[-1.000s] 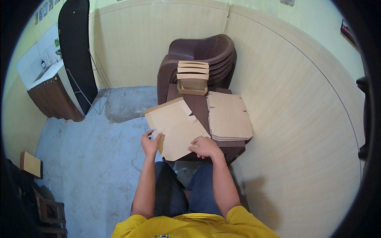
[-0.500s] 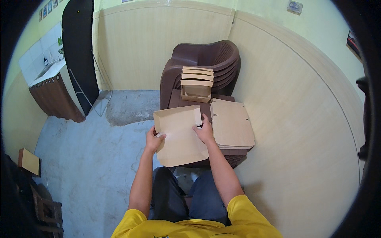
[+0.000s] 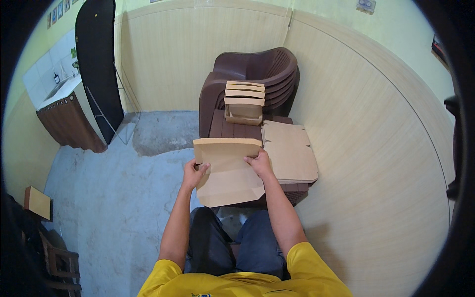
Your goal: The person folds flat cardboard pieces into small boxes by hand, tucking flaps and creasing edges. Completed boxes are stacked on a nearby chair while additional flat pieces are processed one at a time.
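A partly folded cardboard box (image 3: 230, 183) hangs between my two hands above my knees. Its far flap stands raised, while the near end lies spread out. My left hand (image 3: 195, 173) grips its left edge, thumb on the inner face and fingers behind. On the opposite edge, my right hand (image 3: 259, 163) pinches the cardboard the same way near the raised flap's corner. Just right of that hand lies a stack of flat cardboard blanks (image 3: 291, 153). Beyond the held piece, several folded cardboard boxes (image 3: 244, 110) sit nested together on the brown plastic surface.
Stacked brown plastic chairs (image 3: 277, 74) stand at the back, against the wood-panelled wall (image 3: 366, 163) that curves along the right. Far left are a tall black board (image 3: 96, 69) on a metal frame and a curtained sink counter (image 3: 71, 121). A small wooden piece of furniture (image 3: 64, 265) stands lower left.
The box's far flap has folded upward and now faces me as a raised strip. My right hand has shifted slightly right along the edge; my left stays nearly in place.
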Demonstrator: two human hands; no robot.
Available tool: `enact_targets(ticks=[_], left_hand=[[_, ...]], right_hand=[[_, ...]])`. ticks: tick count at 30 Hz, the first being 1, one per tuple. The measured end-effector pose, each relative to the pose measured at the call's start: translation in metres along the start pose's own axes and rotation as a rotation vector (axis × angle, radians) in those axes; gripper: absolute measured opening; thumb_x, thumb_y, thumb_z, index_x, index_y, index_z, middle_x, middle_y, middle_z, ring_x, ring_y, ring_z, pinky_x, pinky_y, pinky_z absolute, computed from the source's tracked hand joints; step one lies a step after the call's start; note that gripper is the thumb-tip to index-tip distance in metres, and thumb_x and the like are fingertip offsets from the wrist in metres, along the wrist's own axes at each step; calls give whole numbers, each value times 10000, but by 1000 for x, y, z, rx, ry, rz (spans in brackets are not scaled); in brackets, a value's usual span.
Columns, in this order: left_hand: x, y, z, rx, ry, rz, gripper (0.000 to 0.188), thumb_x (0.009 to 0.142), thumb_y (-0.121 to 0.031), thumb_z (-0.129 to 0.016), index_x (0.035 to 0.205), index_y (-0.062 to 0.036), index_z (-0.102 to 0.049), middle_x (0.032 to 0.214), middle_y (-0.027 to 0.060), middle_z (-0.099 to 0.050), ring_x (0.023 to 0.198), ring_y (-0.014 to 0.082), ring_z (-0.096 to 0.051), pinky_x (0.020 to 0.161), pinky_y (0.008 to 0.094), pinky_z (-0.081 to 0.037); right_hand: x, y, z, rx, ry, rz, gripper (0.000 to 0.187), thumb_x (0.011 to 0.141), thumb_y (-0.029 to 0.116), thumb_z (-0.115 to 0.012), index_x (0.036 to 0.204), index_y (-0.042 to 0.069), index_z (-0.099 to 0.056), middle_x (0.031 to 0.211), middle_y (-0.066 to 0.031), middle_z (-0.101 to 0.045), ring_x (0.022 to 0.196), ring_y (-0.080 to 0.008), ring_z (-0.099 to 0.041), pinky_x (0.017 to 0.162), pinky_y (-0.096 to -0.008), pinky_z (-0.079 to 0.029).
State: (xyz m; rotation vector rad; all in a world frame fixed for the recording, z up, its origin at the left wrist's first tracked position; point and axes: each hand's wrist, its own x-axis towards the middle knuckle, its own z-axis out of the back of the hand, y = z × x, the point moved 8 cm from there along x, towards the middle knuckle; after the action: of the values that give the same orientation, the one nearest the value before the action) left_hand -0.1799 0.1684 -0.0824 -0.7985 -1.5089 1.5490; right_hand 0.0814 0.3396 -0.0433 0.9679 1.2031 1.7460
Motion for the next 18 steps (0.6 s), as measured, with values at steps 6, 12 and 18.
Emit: enact_targets(ticks=[6, 12, 18], left_hand=[[2, 1, -3, -127, 6, -7, 129, 985, -54, -781, 1104, -5, -785, 987, 11, -783, 895, 98, -686, 807, 311, -555], [7, 1, -1, -17, 44, -27, 164, 987, -26, -754, 1146, 4, -773, 1075, 23, -787, 960, 124, -701, 844, 333, -566], [9, 12, -2, -31, 56, -16, 252, 928, -10, -780, 1178, -36, -794, 1050, 41, -784, 989, 141, -694, 913, 325, -548]], right_hand=[[-1, -12, -1, 61, 45, -84, 313, 858, -46, -852, 1153, -3, -755, 1134, -100, -812, 1000, -184, -758, 910, -373, -603], [0, -24, -3, -9, 28, -50, 266, 869, -44, -840, 1122, -9, -766, 1103, -85, -804, 984, -174, -741, 890, -359, -590], [4, -24, -15, 659, 277, -156, 156, 766, 5, -843, 919, -14, -820, 1023, -96, -776, 964, -231, -735, 902, -328, -566]])
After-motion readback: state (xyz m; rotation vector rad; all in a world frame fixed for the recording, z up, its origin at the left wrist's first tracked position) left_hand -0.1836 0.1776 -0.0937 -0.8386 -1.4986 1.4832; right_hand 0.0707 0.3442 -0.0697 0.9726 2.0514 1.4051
